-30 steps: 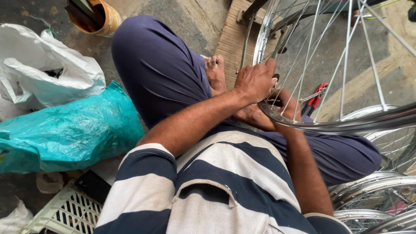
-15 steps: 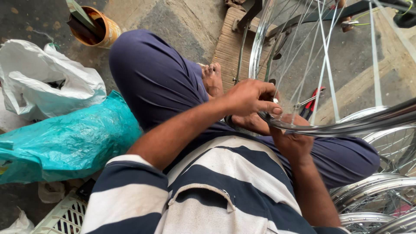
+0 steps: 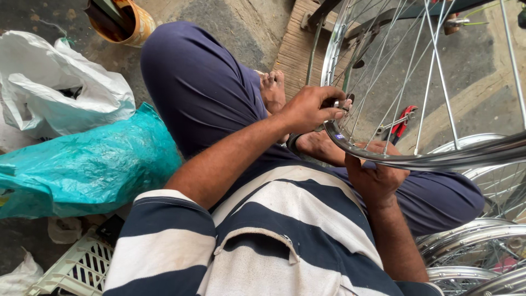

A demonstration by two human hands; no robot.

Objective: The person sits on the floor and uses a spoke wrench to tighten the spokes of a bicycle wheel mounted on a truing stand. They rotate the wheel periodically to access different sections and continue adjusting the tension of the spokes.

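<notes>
**Fingers on the wheel rim**

Fingers (image 3: 335, 104) of the left hand (image 3: 312, 108) pinch a small metal piece at the wheel rim (image 3: 438, 159); the right hand (image 3: 378, 175) curls shut under that rim. A teal plastic bag (image 3: 87, 164) and white bag (image 3: 60, 87) lie on the floor, left.

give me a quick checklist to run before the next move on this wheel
1. Right hand grips the wheel rim from below: ok.
2. Left hand on a small tool at the rim: ok.
3. Tool seated on a spoke end: cannot tell, fingers hide it.
4. Spokes look straight and in place: ok.
5. Bare foot sits close under the rim: not ok.
</notes>
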